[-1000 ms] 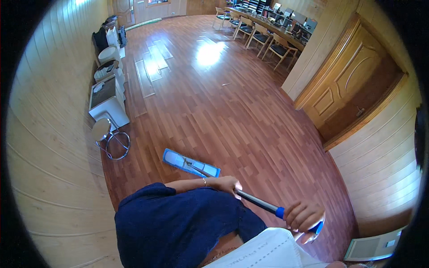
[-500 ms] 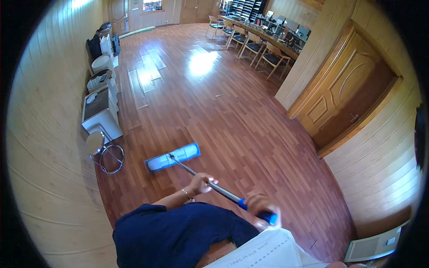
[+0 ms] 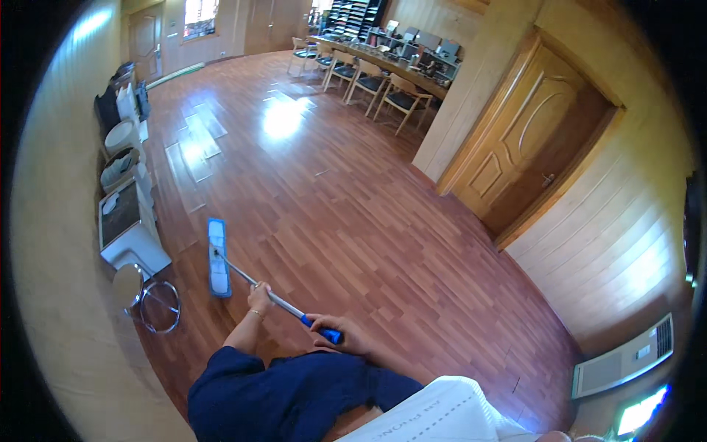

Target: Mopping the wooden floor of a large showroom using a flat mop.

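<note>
A flat mop with a blue and white rectangular head (image 3: 219, 259) rests on the wood-plank floor (image 3: 331, 243), its head lengthwise away from me. From the head, a silver pole (image 3: 283, 303) slants back toward my body. My left hand (image 3: 260, 297), with a bracelet at the wrist, is wrapped round the middle of the pole. At the upper end, my right hand (image 3: 341, 334) closes round the blue grip (image 3: 329, 336). Part of that grip is hidden by the fingers.
A round stool (image 3: 158, 306) with chrome legs stands by the left wall, near white cabinets (image 3: 136, 239) and bins. Chairs (image 3: 403, 101) line a long desk at the far right. A wooden door (image 3: 530, 140) is on the right, a white air unit (image 3: 626, 357) below it.
The mop head has swung left and turned from crosswise to lengthwise. Both hands have moved left with the pole. The view has shifted, so the room sits further left.
</note>
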`<action>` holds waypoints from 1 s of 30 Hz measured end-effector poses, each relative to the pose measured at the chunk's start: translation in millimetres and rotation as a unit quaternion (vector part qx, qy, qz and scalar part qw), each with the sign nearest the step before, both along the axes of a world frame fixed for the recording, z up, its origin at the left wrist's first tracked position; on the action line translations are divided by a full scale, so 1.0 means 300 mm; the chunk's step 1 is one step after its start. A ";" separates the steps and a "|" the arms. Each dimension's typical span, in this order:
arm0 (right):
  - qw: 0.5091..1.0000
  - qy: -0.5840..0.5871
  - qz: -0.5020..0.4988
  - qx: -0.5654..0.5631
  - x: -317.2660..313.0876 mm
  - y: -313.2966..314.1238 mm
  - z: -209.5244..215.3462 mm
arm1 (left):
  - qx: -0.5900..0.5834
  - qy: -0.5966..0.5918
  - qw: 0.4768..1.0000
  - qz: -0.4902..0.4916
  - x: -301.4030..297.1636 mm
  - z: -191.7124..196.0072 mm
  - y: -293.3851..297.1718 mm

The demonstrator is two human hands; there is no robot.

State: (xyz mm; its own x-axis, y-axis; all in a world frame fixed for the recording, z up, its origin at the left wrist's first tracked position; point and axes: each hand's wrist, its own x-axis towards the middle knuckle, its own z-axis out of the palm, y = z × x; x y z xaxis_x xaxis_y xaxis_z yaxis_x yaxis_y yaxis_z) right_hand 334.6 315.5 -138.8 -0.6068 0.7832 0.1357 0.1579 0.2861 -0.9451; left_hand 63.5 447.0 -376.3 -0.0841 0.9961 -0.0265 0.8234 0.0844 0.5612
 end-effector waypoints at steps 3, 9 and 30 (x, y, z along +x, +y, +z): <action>0.995 0.079 -0.031 -0.044 0.020 0.029 0.020 | 0.010 0.015 0.999 0.030 0.059 0.006 0.058; 0.994 0.047 -0.090 -0.038 0.201 -0.015 0.141 | 0.031 0.042 0.980 -0.194 0.221 0.097 0.114; 0.784 -0.229 -0.547 0.180 0.522 -1.207 0.773 | 0.015 -0.031 0.435 -0.900 1.441 0.618 -0.726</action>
State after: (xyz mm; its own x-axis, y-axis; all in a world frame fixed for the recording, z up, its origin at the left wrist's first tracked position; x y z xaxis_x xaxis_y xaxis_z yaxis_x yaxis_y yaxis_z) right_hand 491.3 -46.6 93.0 0.3527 0.8297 0.4326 0.7952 -0.0222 -0.6059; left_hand 495.9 229.3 -190.9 0.8320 -0.5532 0.0417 -0.4761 -0.6734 0.5655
